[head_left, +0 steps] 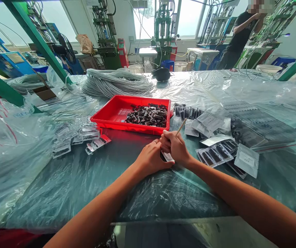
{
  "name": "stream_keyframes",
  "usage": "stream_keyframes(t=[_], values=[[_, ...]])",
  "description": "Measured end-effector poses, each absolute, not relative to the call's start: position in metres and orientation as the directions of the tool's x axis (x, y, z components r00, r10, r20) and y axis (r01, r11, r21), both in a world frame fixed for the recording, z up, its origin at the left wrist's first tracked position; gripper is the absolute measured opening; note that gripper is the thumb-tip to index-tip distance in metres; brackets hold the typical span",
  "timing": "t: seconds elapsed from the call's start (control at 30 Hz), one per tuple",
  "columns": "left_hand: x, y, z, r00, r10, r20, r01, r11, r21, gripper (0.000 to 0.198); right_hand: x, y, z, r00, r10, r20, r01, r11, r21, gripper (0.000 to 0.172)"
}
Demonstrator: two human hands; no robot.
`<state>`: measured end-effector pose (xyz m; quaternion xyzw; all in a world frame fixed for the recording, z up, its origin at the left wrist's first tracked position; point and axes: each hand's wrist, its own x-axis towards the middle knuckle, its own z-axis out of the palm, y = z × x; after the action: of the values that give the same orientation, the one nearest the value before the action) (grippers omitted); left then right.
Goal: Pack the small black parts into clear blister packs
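Observation:
My two hands meet at the table's middle, just in front of a red tray (111, 115). My right hand (175, 147) is closed round a thin wooden stick (181, 127) that points up and away. My left hand (151, 158) is closed beside it, and a small clear packet (167, 157) shows between the two hands. The tray holds a heap of small dark parts (148, 115) on its right side. Filled small packets (215, 153) lie just right of my hands.
More small packets (77, 137) lie left of the tray, larger clear bags (262, 127) at the right. Coils of grey cable (117, 82) sit behind the tray. Plastic sheeting (60, 179) covers the table. A person (241, 34) stands at the far right among machines.

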<state>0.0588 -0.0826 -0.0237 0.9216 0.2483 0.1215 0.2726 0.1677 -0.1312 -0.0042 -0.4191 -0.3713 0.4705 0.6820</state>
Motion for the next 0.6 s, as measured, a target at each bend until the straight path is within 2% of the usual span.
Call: stream_keyframes(t=[0.2, 0.27, 0.37, 0.43, 0.5, 0.6], values=[[0.057, -0.084, -0.025, 0.851, 0.515, 0.1, 0.374, -0.729, 0.573, 0.034, 0.18, -0.144, 0.012, -0.082, 0.988, -0.128, -0.392, -0.15, -0.908, 0.045], [0.056, -0.08, -0.024, 0.858, 0.507, 0.089, 0.372, -0.729, 0.574, 0.039, 0.191, -0.144, 0.02, -0.071, 0.99, -0.121, -0.414, -0.14, -0.899, 0.046], [0.052, -0.072, -0.02, 0.872, 0.483, 0.077, 0.324, -0.689, 0.648, 0.05, 0.217, -0.142, 0.03, 0.095, 0.992, -0.085, -0.353, -0.047, -0.934, 0.041], [0.049, -0.067, -0.016, 0.881, 0.469, 0.058, 0.259, -0.582, 0.771, 0.055, 0.239, -0.14, 0.033, 0.259, 0.96, -0.105, -0.159, -0.065, -0.985, 0.029], [0.047, -0.063, -0.011, 0.887, 0.459, 0.048, 0.161, -0.406, 0.9, 0.058, 0.261, -0.138, 0.03, 0.411, 0.905, -0.113, 0.145, -0.187, -0.971, 0.015], [0.045, -0.06, -0.006, 0.87, 0.488, 0.071, -0.018, -0.112, 0.994, 0.063, 0.28, -0.138, 0.025, 0.518, 0.855, 0.0, 0.556, -0.336, -0.76, 0.025]])
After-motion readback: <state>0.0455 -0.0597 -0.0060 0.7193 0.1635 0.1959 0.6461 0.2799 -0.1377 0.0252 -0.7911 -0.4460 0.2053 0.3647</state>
